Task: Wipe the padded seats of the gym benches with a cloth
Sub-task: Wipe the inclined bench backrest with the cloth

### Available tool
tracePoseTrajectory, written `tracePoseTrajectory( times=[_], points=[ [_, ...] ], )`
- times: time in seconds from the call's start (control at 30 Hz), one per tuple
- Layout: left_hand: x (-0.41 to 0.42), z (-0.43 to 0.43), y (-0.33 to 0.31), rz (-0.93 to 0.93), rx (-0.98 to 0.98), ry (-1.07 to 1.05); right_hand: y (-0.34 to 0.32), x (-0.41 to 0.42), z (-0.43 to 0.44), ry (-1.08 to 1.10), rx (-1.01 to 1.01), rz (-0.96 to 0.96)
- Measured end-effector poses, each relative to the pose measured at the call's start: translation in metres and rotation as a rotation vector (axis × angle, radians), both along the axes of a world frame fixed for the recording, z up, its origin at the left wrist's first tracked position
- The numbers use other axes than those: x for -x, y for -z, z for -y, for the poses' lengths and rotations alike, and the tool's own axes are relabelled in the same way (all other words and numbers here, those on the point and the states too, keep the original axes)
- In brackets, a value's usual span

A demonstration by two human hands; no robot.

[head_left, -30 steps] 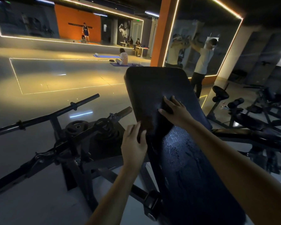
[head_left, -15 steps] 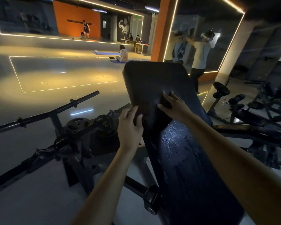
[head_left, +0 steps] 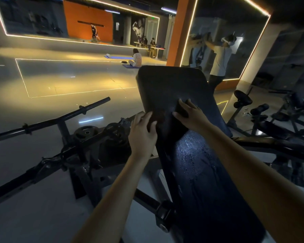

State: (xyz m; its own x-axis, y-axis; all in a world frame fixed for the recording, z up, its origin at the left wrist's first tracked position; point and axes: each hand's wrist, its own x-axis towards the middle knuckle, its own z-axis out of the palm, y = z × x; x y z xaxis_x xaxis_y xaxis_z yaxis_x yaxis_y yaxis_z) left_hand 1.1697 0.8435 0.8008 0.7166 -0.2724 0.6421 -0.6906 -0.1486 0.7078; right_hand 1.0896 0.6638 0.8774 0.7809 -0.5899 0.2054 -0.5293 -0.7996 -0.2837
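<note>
A long black padded bench seat (head_left: 172,85) slopes up away from me. Its lower part (head_left: 200,172) shines wet. A dark cloth (head_left: 167,123) lies across the pad between my hands. My left hand (head_left: 142,134) is at the pad's left edge, thumb and fingers curled round the cloth's end there. My right hand (head_left: 189,114) presses down on the cloth's right part with fingers spread and nearly straight.
A barbell rack with a bar (head_left: 63,116) and weight plates (head_left: 85,131) stands close on the left. More benches and machines (head_left: 270,123) crowd the right. A person (head_left: 219,62) works at the mirror pillar behind the bench. Another sits on a mat (head_left: 136,59) on the open floor.
Both hands have slid the cloth a little way up the pad. My left hand has closed in from beside the pad onto its left edge.
</note>
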Motion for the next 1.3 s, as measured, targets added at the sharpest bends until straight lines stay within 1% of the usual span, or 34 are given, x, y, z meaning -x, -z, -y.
tracePoseTrajectory(
  times=[0.1,0.2,0.3,0.4,0.47,0.53,0.6,0.7,0.83,0.93,1.03,1.17,1.23,1.3],
  points=[
    [0.000,-0.002,0.002,0.035,-0.025,0.011,-0.001,0.000,0.001,-0.001,0.000,-0.001],
    [0.022,-0.011,0.028,0.108,-0.057,0.026,-0.001,0.000,0.002,-0.004,0.015,-0.002],
    [0.044,-0.023,0.049,0.171,-0.105,0.094,-0.002,0.000,0.002,0.003,0.008,-0.018],
    [0.042,-0.031,0.050,0.238,-0.154,0.103,-0.002,0.001,0.002,0.006,-0.005,-0.025],
    [0.027,-0.026,0.036,0.211,-0.155,0.060,-0.002,0.000,0.003,0.004,-0.005,-0.022],
    [0.008,-0.016,0.013,0.107,-0.117,0.021,-0.001,-0.001,0.004,-0.002,0.000,-0.027],
    [-0.006,-0.007,-0.005,0.062,-0.091,0.012,-0.001,-0.001,0.004,-0.003,0.002,-0.025],
    [-0.007,-0.006,-0.002,0.082,-0.091,0.024,-0.003,0.000,0.000,-0.005,0.011,-0.019],
    [0.030,-0.020,0.039,0.146,-0.092,0.081,-0.004,0.001,-0.001,-0.011,0.027,-0.015],
    [0.048,-0.031,0.054,0.185,-0.132,0.131,-0.005,0.001,-0.001,-0.012,0.015,-0.025],
    [0.037,-0.031,0.046,0.228,-0.172,0.092,-0.006,0.002,-0.003,-0.015,0.026,-0.034],
    [0.006,-0.013,0.008,0.100,-0.122,0.008,-0.005,0.001,-0.001,-0.014,0.030,-0.037],
    [-0.004,-0.006,-0.003,0.099,-0.106,-0.017,-0.004,-0.001,0.001,-0.013,0.042,-0.036],
    [0.000,-0.007,0.002,0.123,-0.111,-0.012,-0.004,-0.001,0.002,-0.016,0.042,-0.036]
  ],
)
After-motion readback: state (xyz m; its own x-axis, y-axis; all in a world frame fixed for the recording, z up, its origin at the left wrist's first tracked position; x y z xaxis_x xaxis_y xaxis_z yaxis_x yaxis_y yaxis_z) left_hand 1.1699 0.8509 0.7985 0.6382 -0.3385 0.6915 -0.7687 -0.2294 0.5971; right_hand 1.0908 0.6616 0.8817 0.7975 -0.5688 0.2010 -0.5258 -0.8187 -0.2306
